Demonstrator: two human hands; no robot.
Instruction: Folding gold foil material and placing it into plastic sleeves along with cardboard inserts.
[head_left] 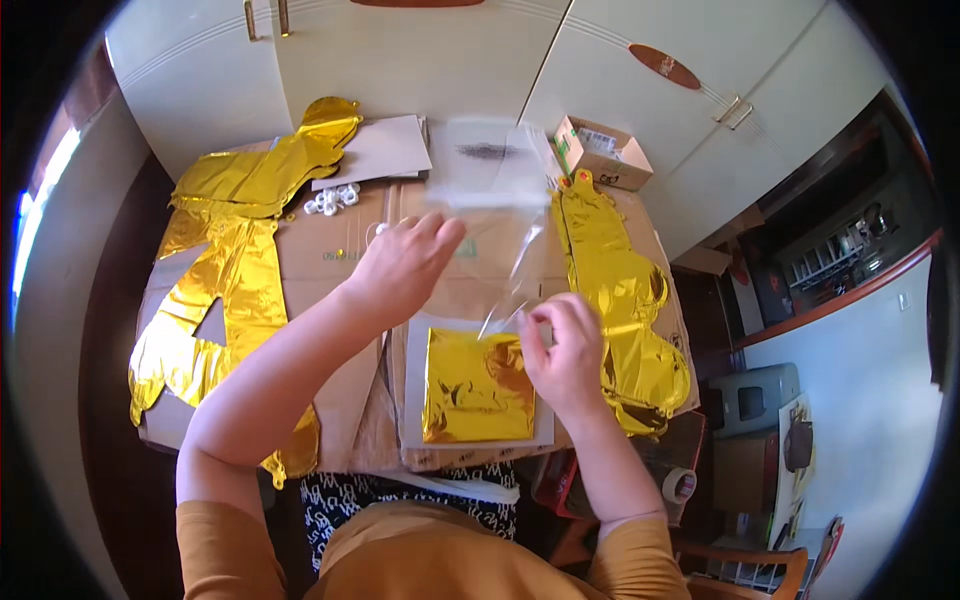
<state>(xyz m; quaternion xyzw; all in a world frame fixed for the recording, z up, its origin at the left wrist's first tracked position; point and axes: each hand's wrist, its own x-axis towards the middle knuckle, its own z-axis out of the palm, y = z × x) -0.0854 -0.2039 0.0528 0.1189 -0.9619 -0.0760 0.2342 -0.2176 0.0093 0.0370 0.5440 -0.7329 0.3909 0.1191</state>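
Note:
A clear plastic bag (512,262) stretches between my two hands above the cardboard. My left hand (412,262) is closed at its left edge, fingertips partly hidden. Next to that hand shows a small white piece (377,231); I cannot tell whether it lies behind the hand or in it. My right hand (566,350) pinches the bag's lower right corner. Just under it lies a folded gold foil balloon (478,400), a flat shiny square on a pale grey card (416,400).
Flat gold foil balloons (235,265) spread at the left, another (600,260) at the right. Grey card sheets (385,148), white ribbon coils (333,200), a pile of clear bags (480,165) and a small carton (605,155) line the back, before white cabinets (420,70).

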